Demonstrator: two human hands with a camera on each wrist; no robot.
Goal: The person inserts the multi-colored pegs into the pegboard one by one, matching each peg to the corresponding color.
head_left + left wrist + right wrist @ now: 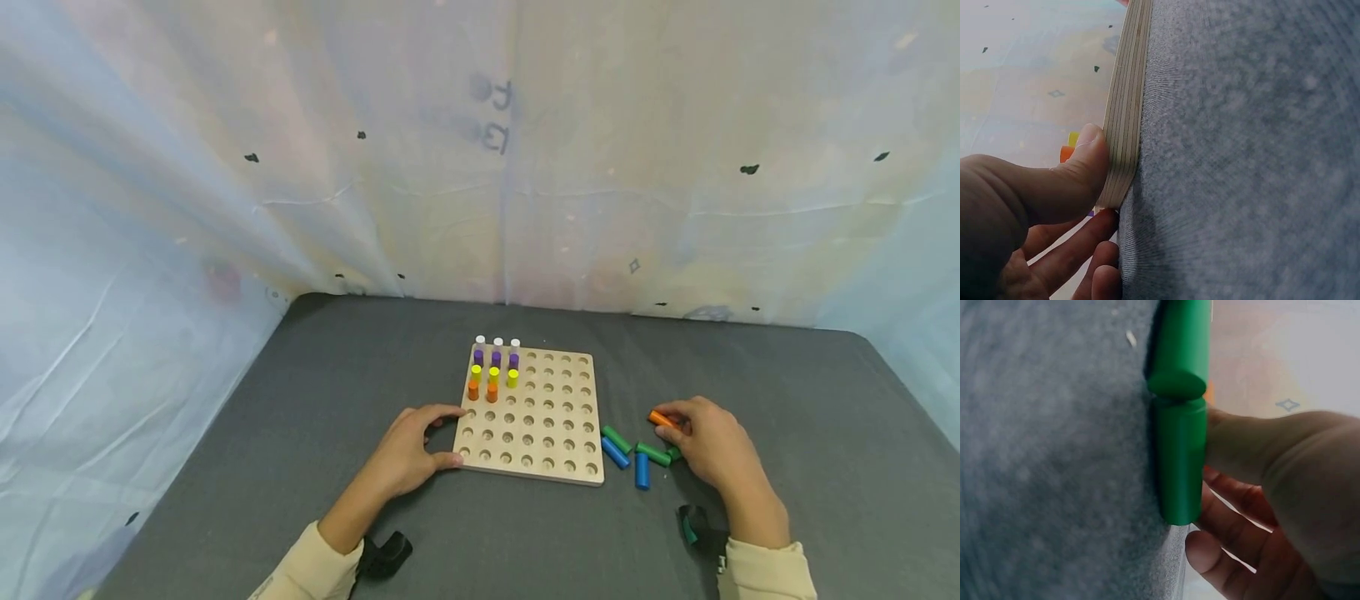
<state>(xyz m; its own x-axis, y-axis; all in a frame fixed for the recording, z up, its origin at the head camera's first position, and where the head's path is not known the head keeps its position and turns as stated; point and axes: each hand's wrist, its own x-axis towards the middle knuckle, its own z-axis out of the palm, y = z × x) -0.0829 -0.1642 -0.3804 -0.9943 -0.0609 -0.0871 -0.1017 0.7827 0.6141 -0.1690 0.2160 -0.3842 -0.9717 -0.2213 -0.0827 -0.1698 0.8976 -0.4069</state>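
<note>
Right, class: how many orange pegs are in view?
3: two orange pegs stand side by side in the board, a third orange peg is in the right hand.

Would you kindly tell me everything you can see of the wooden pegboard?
The pegboard is pale, squarish and plywood-like, with layered edges, rounded corners and a grid of round holes. It lies flat on the grey tabletop. Eleven pegs in four colours stand in its far-left holes. The left hand grips its near-left corner.

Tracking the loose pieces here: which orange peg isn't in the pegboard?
The orange peg pinched by the right hand; the other two orange pegs stand upright in the pegboard.
</note>
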